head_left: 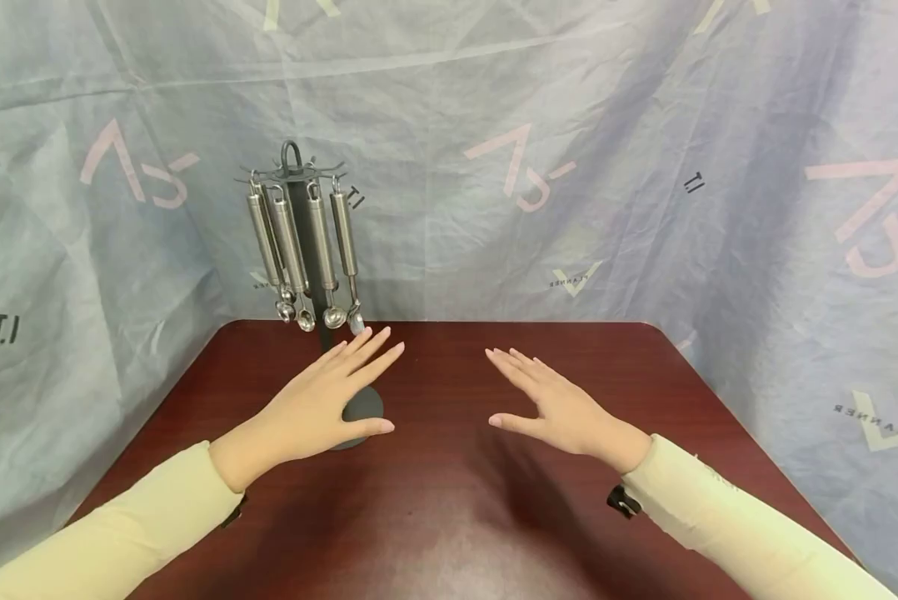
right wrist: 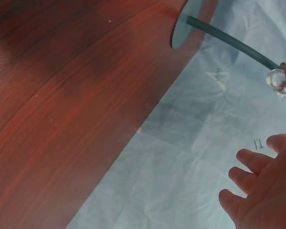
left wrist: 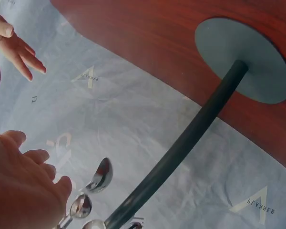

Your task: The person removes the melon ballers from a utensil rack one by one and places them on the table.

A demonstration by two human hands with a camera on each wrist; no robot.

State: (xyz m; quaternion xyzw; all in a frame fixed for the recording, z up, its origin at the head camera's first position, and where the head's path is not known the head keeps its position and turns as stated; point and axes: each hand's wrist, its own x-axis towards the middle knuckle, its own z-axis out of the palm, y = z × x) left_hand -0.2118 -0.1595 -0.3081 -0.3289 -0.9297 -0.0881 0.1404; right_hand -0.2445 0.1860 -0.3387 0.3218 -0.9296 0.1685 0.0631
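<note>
Sleeves (head_left: 134, 525): nearest, left and right, slanting inward.
Left hand (head_left: 306, 408): fingers spread, holding nothing; the nearer one.
Right hand (head_left: 569, 408): fingers extended, holding nothing.
Rack (head_left: 299, 215): far left, beyond the left hand, upright.
Hanging scoops (head_left: 319, 242): long handles nearly vertical, bowls down.

Left hand (head_left: 310, 408): raised, fingers spread, nearer worktop (head_left: 434, 483) left edge.
Right hand (head_left: 569, 412): raised, thumb apart, nearer right edge.

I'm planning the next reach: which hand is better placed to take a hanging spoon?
Probably the left hand: it is open, holds nothing and appears nearer the stand and its spoons. The right hand, also empty, is farther from both.
</note>
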